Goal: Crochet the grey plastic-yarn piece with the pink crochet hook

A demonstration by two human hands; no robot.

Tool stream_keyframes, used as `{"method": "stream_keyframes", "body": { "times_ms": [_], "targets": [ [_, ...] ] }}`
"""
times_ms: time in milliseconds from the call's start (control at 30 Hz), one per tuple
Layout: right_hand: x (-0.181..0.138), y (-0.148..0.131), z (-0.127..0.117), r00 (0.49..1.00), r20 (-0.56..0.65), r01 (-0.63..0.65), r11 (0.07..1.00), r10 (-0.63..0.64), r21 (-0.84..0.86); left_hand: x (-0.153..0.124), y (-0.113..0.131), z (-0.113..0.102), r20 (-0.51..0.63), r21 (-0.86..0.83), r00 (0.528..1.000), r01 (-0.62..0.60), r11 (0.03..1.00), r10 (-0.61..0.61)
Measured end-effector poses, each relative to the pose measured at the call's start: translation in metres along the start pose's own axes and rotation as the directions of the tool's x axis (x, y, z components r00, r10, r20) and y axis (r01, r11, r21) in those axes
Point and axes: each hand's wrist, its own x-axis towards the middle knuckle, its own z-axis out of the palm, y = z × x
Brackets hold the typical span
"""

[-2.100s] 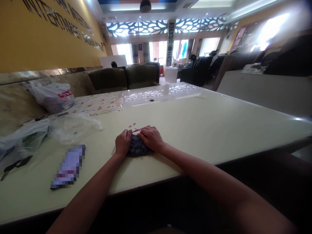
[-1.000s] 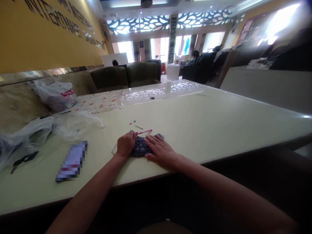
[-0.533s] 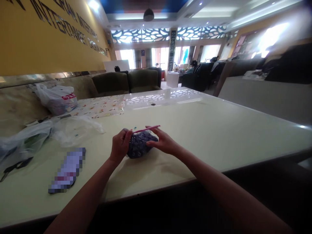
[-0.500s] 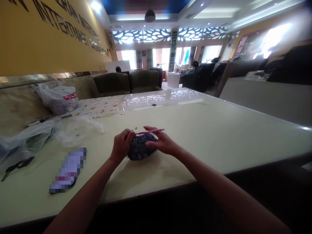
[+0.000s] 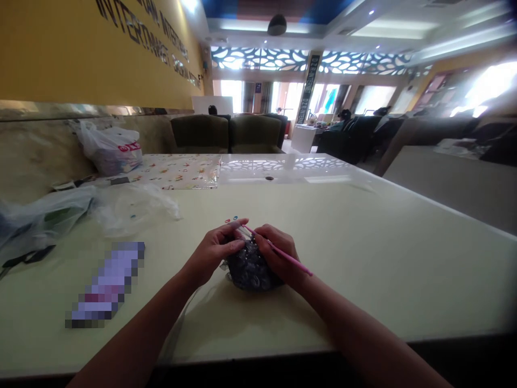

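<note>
A dark grey crocheted piece (image 5: 254,276), rounded in shape, sits low over the table between my hands. The thumb and fingers of my left hand (image 5: 214,250) pinch its upper left edge, and thin yarn runs up near the raised index finger. In my right hand (image 5: 279,249) is a pink crochet hook (image 5: 299,265), gripped like a pen. Its tip points up and left at the yarn by the left fingers, and its shaft passes back over the right hand. Two tiny rings, one red (image 5: 227,221) and one blue (image 5: 236,217), show just beyond my left hand.
A pixelated flat object (image 5: 109,283) lies on the pale table (image 5: 363,258) at left. Behind it are clear plastic bags (image 5: 135,210), a filled white bag (image 5: 117,148) by the wall and a patterned sheet (image 5: 181,170). Chairs (image 5: 256,132) and people are farther off.
My right hand has turned from open fingers beside the piece to a pen-like grip on the hook. The hook now slants down to the right. My view has shifted slightly left.
</note>
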Motion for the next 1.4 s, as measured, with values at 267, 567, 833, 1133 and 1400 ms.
{"method": "stream_keyframes", "body": {
  "times_ms": [267,567,833,1133,1400],
  "targets": [
    [-0.003,-0.007,-0.002,0.983,0.023,0.182,0.978,-0.181,-0.102,-0.003,0.002,0.008,0.028,-0.173,0.983,0.184,0.968,-0.182],
    [-0.006,-0.011,-0.006,0.993,0.067,0.103,0.995,-0.102,-0.016,-0.009,0.008,0.008,0.064,-0.147,0.983,0.182,0.972,-0.174],
    [-0.009,-0.011,-0.002,0.992,0.087,0.092,0.995,-0.094,0.034,-0.010,0.007,0.009,0.052,-0.051,0.976,0.216,0.975,-0.213],
    [0.007,-0.002,-0.028,0.934,0.355,-0.068,0.952,-0.044,0.298,-0.008,0.012,-0.004,0.084,0.005,0.976,0.203,0.979,-0.203],
    [0.013,-0.007,-0.039,0.886,0.461,-0.035,0.986,-0.046,0.165,-0.012,0.014,0.001,-0.014,0.069,0.984,0.176,0.982,-0.175]
  ]
}}
